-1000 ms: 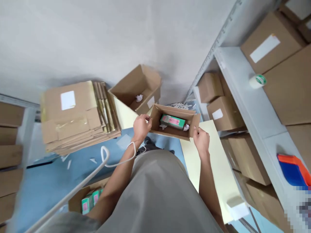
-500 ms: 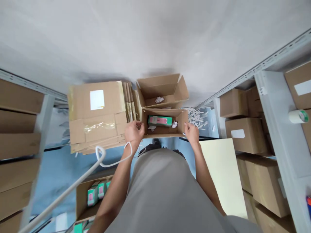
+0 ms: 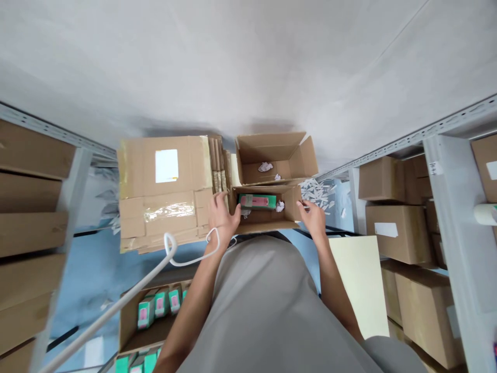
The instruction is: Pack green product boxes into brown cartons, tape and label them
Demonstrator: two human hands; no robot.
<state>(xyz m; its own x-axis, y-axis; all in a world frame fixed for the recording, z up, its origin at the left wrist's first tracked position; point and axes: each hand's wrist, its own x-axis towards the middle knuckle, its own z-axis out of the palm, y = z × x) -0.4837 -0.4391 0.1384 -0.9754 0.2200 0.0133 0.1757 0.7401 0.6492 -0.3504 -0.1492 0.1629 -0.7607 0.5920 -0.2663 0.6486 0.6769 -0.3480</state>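
An open cardboard box stands right in front of my body. Inside it lie a green and pink carton and crumpled white paper. My left hand is at the box's left wall, fingers spread, thumb over the edge. At the right wall is my right hand, thumb and fingers on either side of the rim. Behind this box, a second open cardboard box holds a few paper scraps. Left of both is a stack of flattened cardboard boxes.
A white bent rod crosses in front of my left forearm. At lower left, a cardboard box holds several green and pink cartons. Shelves of cardboard boxes flank both sides. Paper scraps and a pale yellow sheet lie right.
My left hand's fingers have spread from a closed hold on the box wall. My right hand stays at the right rim. The view has shifted, so everything sits slightly lower and further right.
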